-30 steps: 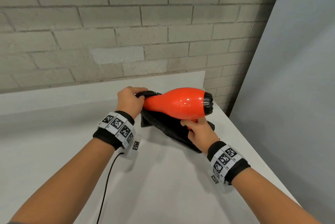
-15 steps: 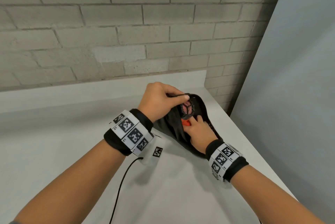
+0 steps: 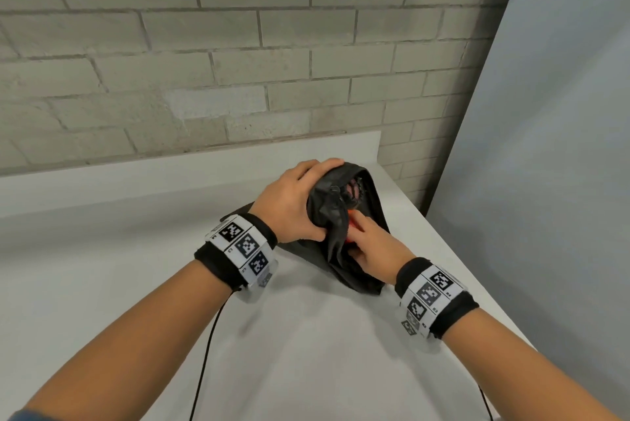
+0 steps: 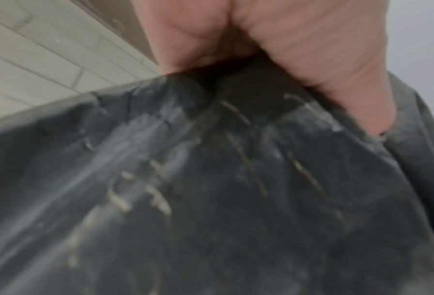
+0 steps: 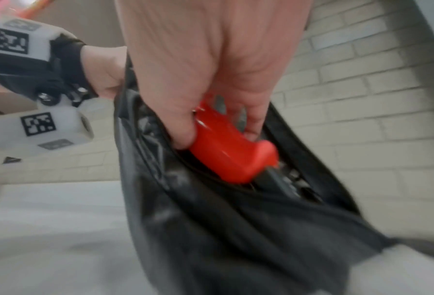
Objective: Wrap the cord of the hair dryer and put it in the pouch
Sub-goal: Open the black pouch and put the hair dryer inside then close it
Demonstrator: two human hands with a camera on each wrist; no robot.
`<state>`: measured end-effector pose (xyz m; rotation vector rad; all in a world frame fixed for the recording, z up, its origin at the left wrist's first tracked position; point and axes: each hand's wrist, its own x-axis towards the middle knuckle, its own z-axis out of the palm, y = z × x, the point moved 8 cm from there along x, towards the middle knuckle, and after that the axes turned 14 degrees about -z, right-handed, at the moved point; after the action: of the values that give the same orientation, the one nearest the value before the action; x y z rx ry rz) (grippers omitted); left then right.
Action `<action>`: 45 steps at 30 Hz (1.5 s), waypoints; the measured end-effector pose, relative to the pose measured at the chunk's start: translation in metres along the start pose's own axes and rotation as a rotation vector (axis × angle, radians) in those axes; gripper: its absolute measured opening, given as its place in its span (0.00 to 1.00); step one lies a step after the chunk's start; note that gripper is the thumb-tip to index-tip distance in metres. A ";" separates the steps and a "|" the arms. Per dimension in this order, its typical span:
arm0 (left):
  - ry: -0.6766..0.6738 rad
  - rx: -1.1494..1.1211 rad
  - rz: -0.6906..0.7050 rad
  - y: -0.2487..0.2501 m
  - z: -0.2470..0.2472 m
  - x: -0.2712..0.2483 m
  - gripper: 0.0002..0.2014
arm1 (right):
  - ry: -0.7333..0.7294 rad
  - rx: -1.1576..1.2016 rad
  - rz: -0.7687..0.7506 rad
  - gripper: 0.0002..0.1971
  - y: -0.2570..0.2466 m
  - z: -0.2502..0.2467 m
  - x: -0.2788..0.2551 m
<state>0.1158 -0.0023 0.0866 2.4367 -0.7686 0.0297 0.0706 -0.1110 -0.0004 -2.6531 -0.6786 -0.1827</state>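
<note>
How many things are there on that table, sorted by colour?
Black: 1, the pouch
Red-orange: 1, the hair dryer, most of it inside the pouch
Total: 2, both held by the hands.

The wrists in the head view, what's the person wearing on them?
Each wrist carries a black fabric band with white blocks printed with square black-and-white coded markers. The forearms are bare. A thin black cable trails from the left band toward the camera. Neither the left hand nor the right hand is gloved.

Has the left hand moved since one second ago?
Yes. The left hand has shifted right along the brick wall, from the pouch's left end to gripping the pouch mouth.
</note>
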 end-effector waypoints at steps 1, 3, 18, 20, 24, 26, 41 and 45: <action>0.027 -0.020 -0.004 -0.003 -0.006 0.000 0.51 | 0.030 0.113 0.061 0.32 0.012 -0.001 -0.006; 0.091 -0.068 -0.020 -0.012 -0.020 -0.001 0.50 | -0.091 0.150 0.233 0.36 0.040 0.008 -0.026; 0.160 -0.226 -0.286 -0.074 -0.035 -0.006 0.50 | 0.425 -0.740 0.137 0.08 0.013 -0.146 -0.025; 0.141 -0.273 -0.285 -0.075 -0.035 -0.008 0.51 | 0.427 -0.665 0.190 0.13 0.016 -0.147 -0.024; 0.105 -0.277 -0.271 -0.073 -0.033 -0.015 0.49 | 0.228 -0.528 0.286 0.20 0.036 -0.123 -0.019; 0.087 -0.265 -0.282 -0.076 -0.030 -0.018 0.48 | 0.153 -0.496 0.304 0.15 0.044 -0.112 -0.019; 0.157 -0.699 -0.327 -0.089 -0.034 -0.030 0.12 | 0.399 -0.283 0.468 0.08 0.055 -0.113 -0.034; 0.156 -0.688 -0.323 -0.086 -0.029 -0.032 0.14 | 0.336 -0.320 0.475 0.24 0.016 -0.103 -0.017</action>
<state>0.1390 0.0877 0.0601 1.8400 -0.2422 -0.1448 0.0608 -0.1728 0.0843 -2.8875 0.1022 -0.6247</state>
